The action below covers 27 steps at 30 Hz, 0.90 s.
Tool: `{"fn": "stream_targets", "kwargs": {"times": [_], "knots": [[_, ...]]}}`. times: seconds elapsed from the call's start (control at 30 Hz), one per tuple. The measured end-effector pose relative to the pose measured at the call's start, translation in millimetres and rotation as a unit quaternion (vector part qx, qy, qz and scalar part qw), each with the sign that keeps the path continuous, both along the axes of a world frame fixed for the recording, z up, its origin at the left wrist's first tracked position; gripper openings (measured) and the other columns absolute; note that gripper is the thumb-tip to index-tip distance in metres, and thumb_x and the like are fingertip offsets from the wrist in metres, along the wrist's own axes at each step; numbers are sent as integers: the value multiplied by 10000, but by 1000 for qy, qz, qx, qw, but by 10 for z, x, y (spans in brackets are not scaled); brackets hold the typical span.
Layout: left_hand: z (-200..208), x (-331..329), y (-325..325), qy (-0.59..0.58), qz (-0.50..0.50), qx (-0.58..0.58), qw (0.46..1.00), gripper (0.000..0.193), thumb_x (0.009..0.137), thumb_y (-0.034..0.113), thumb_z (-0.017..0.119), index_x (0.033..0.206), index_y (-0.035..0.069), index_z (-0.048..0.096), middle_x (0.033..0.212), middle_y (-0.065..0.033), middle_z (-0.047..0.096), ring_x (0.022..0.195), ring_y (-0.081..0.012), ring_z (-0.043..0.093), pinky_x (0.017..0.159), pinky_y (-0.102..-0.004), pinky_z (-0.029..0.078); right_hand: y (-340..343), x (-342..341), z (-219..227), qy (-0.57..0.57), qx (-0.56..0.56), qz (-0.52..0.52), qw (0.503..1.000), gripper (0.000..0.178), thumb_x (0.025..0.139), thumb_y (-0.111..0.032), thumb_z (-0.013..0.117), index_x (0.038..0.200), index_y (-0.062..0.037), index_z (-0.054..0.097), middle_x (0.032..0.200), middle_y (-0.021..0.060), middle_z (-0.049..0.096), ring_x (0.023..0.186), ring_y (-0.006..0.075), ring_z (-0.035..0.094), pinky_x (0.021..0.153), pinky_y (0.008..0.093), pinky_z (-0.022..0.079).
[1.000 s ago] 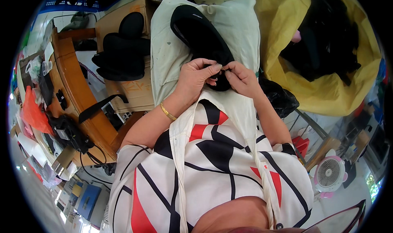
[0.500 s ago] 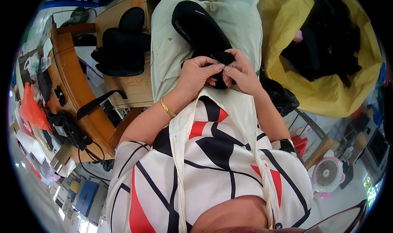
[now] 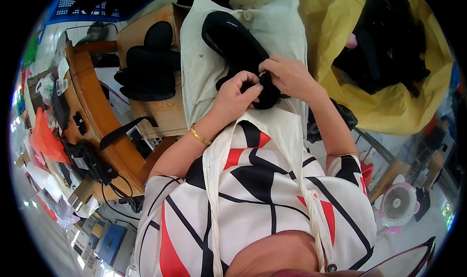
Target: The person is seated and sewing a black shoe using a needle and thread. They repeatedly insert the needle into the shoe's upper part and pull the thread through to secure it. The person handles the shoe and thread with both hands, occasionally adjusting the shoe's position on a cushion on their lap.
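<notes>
A black soft-fabric piece, long and rounded like a slipper [image 3: 233, 38], lies slantwise on a pale cloth cushion [image 3: 197, 67] in front of me. Its far end has a small light mark. At its near end, bunched black fabric sits between my two hands. My left hand [image 3: 237, 94] is closed, thumb and fingers pinched at the left edge of this fabric. On the other side my right hand [image 3: 289, 78] has its fingertips pinched on the upper edge. Anything smaller between the fingertips is too small to make out.
Several similar black pieces [image 3: 151, 65] are piled on a cardboard box [image 3: 168, 114] to the left, beside a wooden table [image 3: 90, 94]. A yellow sack [image 3: 321, 58] with black items stands right. A small fan [image 3: 399, 202] is at the lower right.
My hands were close together with fingertips meeting; now they are farther apart. The right hand has moved up and its elbow outward. The view has shifted slightly.
</notes>
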<state>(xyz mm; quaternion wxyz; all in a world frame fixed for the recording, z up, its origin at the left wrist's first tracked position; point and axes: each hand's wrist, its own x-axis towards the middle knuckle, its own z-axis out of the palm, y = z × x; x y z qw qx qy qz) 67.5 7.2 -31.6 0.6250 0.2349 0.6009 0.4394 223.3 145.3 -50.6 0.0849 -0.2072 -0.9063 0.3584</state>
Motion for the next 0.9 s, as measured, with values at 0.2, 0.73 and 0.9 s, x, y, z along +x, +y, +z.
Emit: {"fn": "stream_targets", "kwargs": {"times": [0.2,0.73,0.9], "knots": [[199,-429,-4,131,-103,77,983,144,892,107,690,1000,19,655,824,41,591,753,-34,537,631,-191,443,-607,-148,-230,112,-450,-204,862,129,907,-108,635,1027,-60,625,821,6,631,661,123,604,572,272,470],[204,-381,-123,269,-128,142,944,141,807,105,723,911,12,705,829,-116,677,764,-237,625,703,-308,482,-588,-317,194,290,98,-100,947,108,734,-52,712,759,-47,607,711,82,528,674,270,548,586,340,468],[158,-362,-159,376,-170,177,894,126,786,92,728,901,49,704,810,-90,661,760,-273,613,668,-342,490,-527,-314,305,361,120,-88,921,109,820,-76,691,805,-47,587,738,62,553,621,210,536,549,307,460]]}}
